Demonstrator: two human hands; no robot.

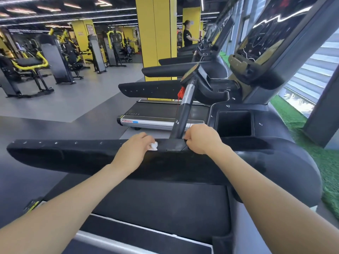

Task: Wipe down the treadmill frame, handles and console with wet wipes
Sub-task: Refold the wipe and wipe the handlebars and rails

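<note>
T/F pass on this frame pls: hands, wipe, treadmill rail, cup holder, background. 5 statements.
1. The left hand holds a white wipe against the black side rail. True.
2. The right hand holds a spray bottle. False: no bottle is visible; its fingers curl at the rail where the upright handle joins it.
3. The cup holder has a water bottle in it. False: nothing shows inside it.
4. A red safety clip hangs near the top of the upright handle. True.
5. No one else is in view. False: another person stands on a distant treadmill.
</note>
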